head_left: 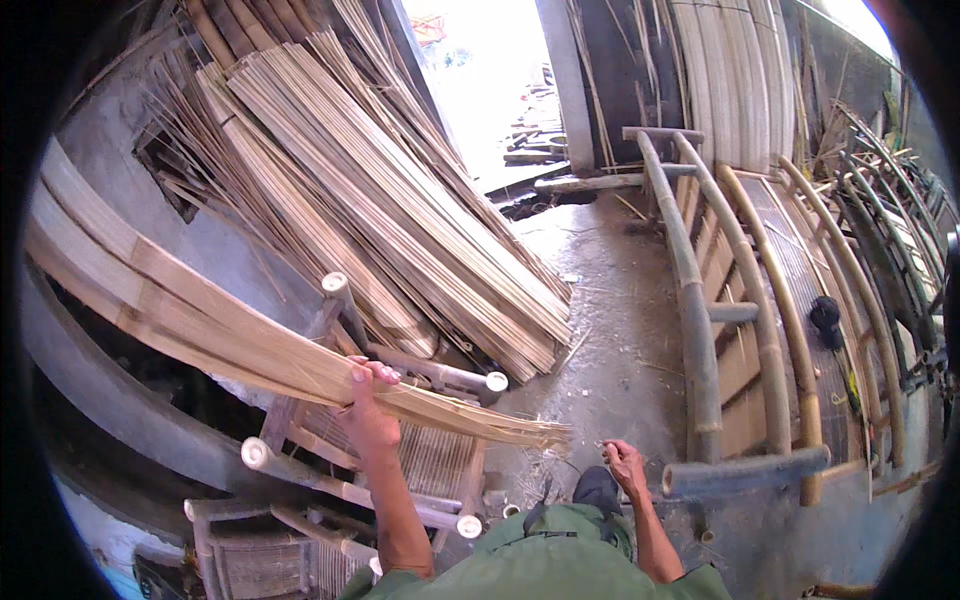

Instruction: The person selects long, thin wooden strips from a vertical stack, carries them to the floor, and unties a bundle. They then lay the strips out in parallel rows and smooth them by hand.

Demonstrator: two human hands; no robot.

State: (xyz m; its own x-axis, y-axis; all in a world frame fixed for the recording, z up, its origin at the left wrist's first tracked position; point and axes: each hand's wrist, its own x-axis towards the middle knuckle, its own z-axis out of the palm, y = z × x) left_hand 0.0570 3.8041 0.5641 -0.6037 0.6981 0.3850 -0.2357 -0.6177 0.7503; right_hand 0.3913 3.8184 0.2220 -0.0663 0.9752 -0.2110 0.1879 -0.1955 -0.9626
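A long, pale bundle of thin bamboo strips (pixel 250 345) runs from the far left across to the middle, bending downward on the way. My left hand (pixel 372 405) is closed around it, fingers over the top edge, above a bamboo bench (pixel 440 465). The strips' frayed ends reach the middle, just left of my right hand (pixel 626 468). That hand is apart from the bundle, its fingers curled and pressed together; whatever may be pinched in them is too small to make out.
Stacked bamboo slats (pixel 400 210) lean at the back left beside a bright doorway (pixel 485 90). Bamboo frames (pixel 690 300) stand on the right, with a dark cap-like object (pixel 826 320) among them. Scraps litter the concrete floor (pixel 610 300). Another bamboo piece (pixel 265 565) is at lower left.
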